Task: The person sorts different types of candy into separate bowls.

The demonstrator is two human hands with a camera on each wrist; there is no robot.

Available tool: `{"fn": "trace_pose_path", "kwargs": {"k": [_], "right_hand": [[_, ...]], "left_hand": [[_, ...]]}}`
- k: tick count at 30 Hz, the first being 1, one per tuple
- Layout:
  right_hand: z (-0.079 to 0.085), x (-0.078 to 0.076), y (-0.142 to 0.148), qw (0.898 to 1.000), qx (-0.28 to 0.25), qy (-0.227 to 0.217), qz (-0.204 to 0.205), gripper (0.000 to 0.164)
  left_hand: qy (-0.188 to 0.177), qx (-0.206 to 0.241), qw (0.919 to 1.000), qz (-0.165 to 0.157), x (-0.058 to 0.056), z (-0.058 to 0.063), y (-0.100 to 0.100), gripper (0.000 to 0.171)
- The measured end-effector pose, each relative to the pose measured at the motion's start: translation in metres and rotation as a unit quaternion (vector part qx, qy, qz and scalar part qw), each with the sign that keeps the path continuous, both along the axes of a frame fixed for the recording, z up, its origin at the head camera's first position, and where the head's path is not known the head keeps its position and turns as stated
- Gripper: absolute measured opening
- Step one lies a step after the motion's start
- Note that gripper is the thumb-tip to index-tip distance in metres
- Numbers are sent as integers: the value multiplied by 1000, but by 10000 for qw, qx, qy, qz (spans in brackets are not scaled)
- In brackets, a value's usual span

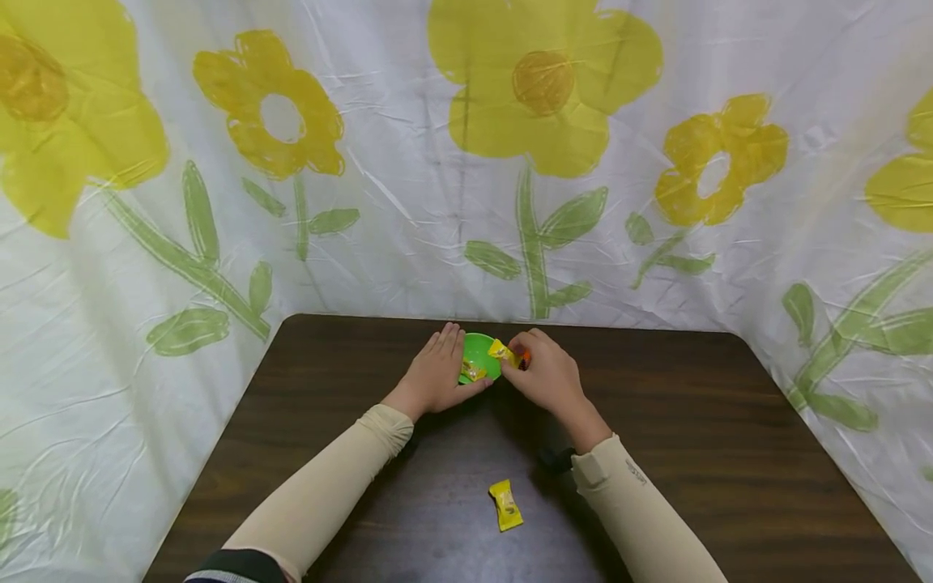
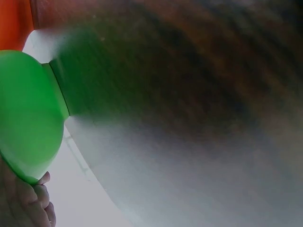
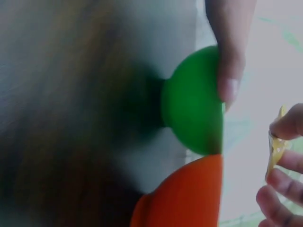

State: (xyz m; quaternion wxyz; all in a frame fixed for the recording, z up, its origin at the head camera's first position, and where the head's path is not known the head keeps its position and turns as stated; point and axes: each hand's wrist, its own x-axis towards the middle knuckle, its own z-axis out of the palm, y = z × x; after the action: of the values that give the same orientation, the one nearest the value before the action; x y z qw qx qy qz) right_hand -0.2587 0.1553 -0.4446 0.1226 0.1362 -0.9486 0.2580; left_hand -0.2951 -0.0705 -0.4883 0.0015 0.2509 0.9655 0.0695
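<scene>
A green bowl (image 1: 478, 350) stands toward the far side of the table, with a yellow-wrapped candy (image 1: 473, 372) inside. My left hand (image 1: 440, 374) rests along the bowl's left side, fingers straight, its thumb (image 3: 230, 82) on the near rim. Between thumb and fingertips, my right hand (image 1: 545, 371) pinches another yellow-wrapped candy (image 3: 276, 150), held above rim height near the green bowl's right edge. Right beside the green bowl is an orange bowl (image 3: 182, 196), mostly hidden under the right hand in the head view.
One more yellow-wrapped candy (image 1: 506, 505) lies on the dark wooden table (image 1: 670, 437), between the forearms and nearer to me. A white curtain (image 1: 394, 243) with printed yellow flowers hangs behind the table and along both sides.
</scene>
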Motion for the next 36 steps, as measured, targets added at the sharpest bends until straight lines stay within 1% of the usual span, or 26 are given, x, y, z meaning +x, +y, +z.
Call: {"fn": "trace_pose_path", "kwargs": {"k": [4,9,13,17,23,26,31,36], "right_hand": [[3,-9,-7,9998,-12,-104,-162,25],[1,-13,-12,9995,-7,-314,-84,25],[0,-12,-14,9991,-19,-388,195,31],[0,-8,-14,9977,29,-446,506,37],[2,9,-11,9965,215,-362,727,36],[2,21,-8,9956,342,-348,801,34],[2,40,-3,9941,449,-329,926,25],[0,59,1,9920,684,-171,1051,21]], "left_hand": [[25,17,10000,-19,-1,-1,0,109],[24,-24,10000,-25,-1,-1,0,109],[27,-44,10000,-52,0,0,0,110],[20,-92,9999,-75,0,1,-1,109],[44,-131,9999,-68,2,3,-1,107],[43,-116,9999,-73,2,3,-1,107],[-35,2,10000,-35,2,3,-1,109],[8,58,10000,-9,1,2,0,109]]}}
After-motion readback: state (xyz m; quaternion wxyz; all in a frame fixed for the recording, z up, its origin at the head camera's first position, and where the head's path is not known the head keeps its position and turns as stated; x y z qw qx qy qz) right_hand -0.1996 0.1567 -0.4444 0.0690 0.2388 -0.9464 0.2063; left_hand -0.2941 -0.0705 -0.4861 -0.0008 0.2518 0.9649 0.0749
